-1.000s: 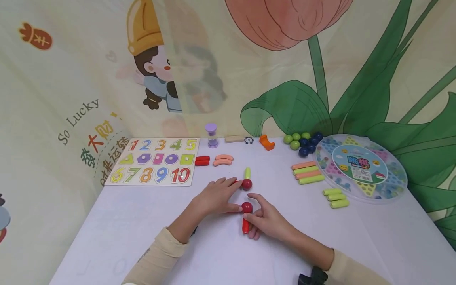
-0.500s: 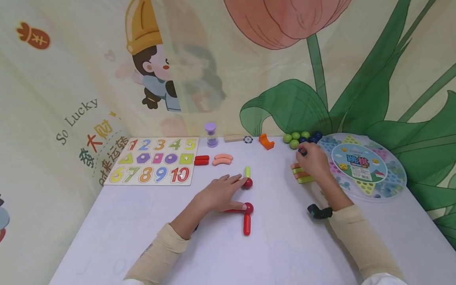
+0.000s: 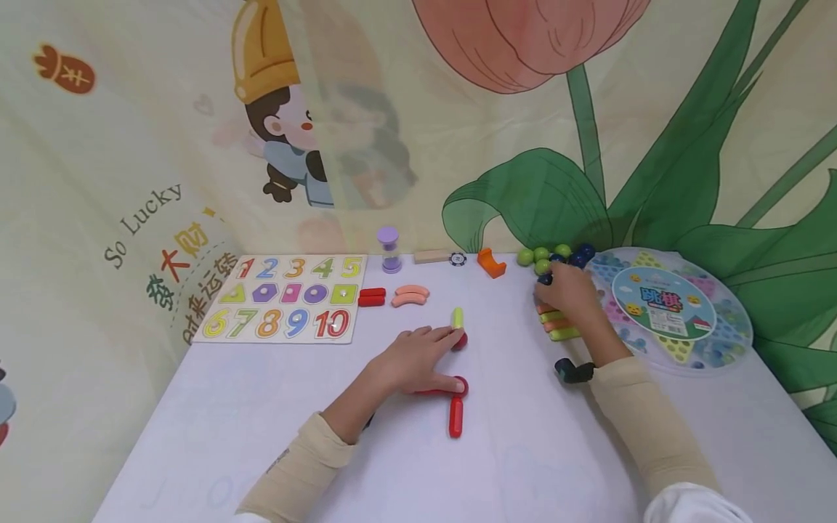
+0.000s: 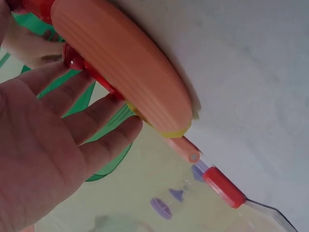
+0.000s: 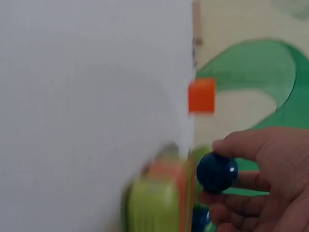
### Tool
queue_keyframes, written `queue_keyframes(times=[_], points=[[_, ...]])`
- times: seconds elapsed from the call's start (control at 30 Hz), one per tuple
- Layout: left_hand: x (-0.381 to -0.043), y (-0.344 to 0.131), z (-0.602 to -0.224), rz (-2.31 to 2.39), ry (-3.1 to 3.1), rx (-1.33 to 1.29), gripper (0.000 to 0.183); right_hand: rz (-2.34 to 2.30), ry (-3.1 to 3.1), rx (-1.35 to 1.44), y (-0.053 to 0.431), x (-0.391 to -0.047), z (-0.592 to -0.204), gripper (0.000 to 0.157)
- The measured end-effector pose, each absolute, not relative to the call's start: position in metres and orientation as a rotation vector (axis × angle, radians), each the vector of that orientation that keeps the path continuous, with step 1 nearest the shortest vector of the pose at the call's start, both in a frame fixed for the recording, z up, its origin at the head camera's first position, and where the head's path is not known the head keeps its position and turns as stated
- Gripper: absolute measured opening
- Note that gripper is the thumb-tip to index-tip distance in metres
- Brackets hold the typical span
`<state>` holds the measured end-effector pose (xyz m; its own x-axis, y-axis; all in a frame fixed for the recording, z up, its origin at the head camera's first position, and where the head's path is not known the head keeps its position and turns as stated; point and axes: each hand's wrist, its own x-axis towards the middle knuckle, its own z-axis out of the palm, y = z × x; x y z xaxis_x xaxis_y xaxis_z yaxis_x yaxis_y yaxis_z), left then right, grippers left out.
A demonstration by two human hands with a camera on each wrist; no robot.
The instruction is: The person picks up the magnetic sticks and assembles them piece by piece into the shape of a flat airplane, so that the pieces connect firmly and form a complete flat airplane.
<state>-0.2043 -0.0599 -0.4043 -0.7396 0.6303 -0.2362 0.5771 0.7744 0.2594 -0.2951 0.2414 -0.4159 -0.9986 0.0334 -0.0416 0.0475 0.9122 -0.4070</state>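
White table (image 3: 196, 407); cartoon-and-tulip printed cloth backdrop (image 3: 523, 109) behind; soft even light.

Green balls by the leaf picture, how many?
4 green balls show, clustered at the table's far edge beside the dark blue ones; the right hand may hide more.

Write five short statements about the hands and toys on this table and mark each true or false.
1. The right hand pinches a dark blue ball. True.
2. The left hand holds the purple sand timer. False: the timer stands alone by the backdrop.
3. The number puzzle board lies at the table's left. True.
4. The orange block sits on the round game box. False: it rests on the table.
5. The left hand's fingers touch red pieces. True.
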Motion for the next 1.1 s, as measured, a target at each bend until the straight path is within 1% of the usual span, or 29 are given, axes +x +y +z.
queue_keyframes(times=[0.13, 0.27, 0.4, 0.57, 0.77, 0.9, 1.0, 1.1], points=[[-0.205, -0.060, -0.406, 0.228, 2.663, 0.916, 0.088, -0.973, 2.875, -0.070, 0.200, -0.294, -0.417, 0.040], [-0.205, -0.059, -0.406, 0.213, 2.685, 0.925, 0.087, -1.144, 2.687, -0.180, 0.156, -0.298, -0.423, 0.034], [-0.203, -0.058, -0.406, 0.217, 2.685, 0.933, 0.087, -1.094, 2.703, -0.227, 0.125, -0.301, -0.432, 0.032], [-0.203, -0.057, -0.404, 0.217, 2.685, 0.921, 0.088, -0.936, 2.799, -0.239, 0.106, -0.301, -0.433, 0.037], [-0.204, -0.057, -0.404, 0.211, 2.696, 0.905, 0.089, -1.111, 2.708, -0.110, 0.108, -0.300, -0.429, 0.038], [-0.204, -0.057, -0.404, 0.212, 2.689, 0.885, 0.090, -1.165, 2.677, -0.116, 0.121, -0.301, -0.429, 0.039], [-0.203, -0.057, -0.404, 0.227, 2.679, 0.860, 0.090, -1.238, 2.775, -0.111, 0.142, -0.306, -0.424, 0.036], [-0.203, -0.057, -0.403, 0.242, 2.669, 0.841, 0.090, -1.283, 2.978, -0.007, 0.176, -0.317, -0.418, 0.029]])
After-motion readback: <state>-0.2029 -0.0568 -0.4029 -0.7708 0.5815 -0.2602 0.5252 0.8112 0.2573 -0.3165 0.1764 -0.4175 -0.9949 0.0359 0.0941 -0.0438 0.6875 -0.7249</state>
